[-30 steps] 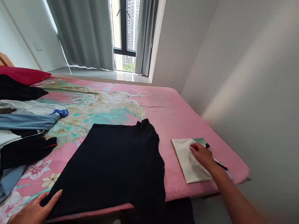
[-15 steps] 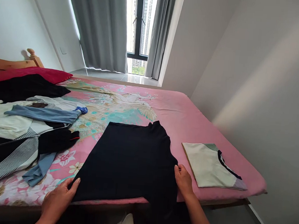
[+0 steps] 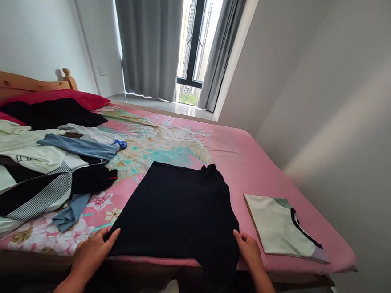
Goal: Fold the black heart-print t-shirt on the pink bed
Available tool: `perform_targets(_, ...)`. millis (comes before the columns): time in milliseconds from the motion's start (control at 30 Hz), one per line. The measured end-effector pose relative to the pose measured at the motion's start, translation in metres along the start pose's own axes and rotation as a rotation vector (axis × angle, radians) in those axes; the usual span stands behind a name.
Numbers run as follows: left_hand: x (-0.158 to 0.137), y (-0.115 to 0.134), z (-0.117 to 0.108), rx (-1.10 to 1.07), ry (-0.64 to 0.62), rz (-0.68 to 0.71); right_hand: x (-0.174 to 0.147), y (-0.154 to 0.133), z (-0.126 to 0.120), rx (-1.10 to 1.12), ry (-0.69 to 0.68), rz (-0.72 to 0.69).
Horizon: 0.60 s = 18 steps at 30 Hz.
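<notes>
A black shirt [image 3: 177, 212] lies spread flat on the bed, its collar side to the right and a sleeve hanging over the front edge. My left hand [image 3: 96, 251] pinches the shirt's near left corner at the hem, thumb on top. At the shoulder on the right, my right hand [image 3: 247, 248] holds the cloth between thumb and fingers. The fingertips of both hands are partly hidden under the fabric. To the right of my right hand rests a folded cream shirt [image 3: 273, 223] with a dark neckband.
A loose heap of clothes [image 3: 46, 167] covers the bed's left side, in front of a red pillow [image 3: 85, 99] and black garment [image 3: 60, 112]. The pink floral bed sheet [image 3: 235, 145] stretches toward the window. Grey curtains [image 3: 149, 40] and a wall [image 3: 335, 107] stand beyond.
The camera view has swung a little left, so everything sits further right in the picture. Both hands keep their hold on the black shirt, which lies about the same.
</notes>
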State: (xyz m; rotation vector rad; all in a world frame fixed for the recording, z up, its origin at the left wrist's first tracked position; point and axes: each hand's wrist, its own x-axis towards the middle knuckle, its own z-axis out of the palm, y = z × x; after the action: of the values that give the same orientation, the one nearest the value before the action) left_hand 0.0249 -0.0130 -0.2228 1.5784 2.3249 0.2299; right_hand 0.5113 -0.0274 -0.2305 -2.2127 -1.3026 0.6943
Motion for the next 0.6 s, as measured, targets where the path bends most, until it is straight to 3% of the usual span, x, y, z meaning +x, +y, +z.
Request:
perform_targets(133,-0.002,0.002,-0.002,0.006,-0.002,0.011,-0.025,0.005,0.004,0.264,-0.211,0.099)
perform_targets(200,-0.003,0.003,-0.002,0.019,0.002,0.01,-0.039,0.006,0.006,0.377,-0.255,0.091)
perform_targets(333,-0.004,0.004,-0.003,0.019,-0.001,0.004,-0.061,0.006,0.01,0.479,-0.111,-0.002)
perform_targets(433,-0.007,0.005,-0.006,-0.015,-0.018,0.008,-0.071,0.004,0.012,0.455,0.028,0.002)
perform_targets(600,-0.018,0.005,-0.01,-0.082,0.012,0.039,-0.077,0.002,0.025,0.409,0.077,0.065)
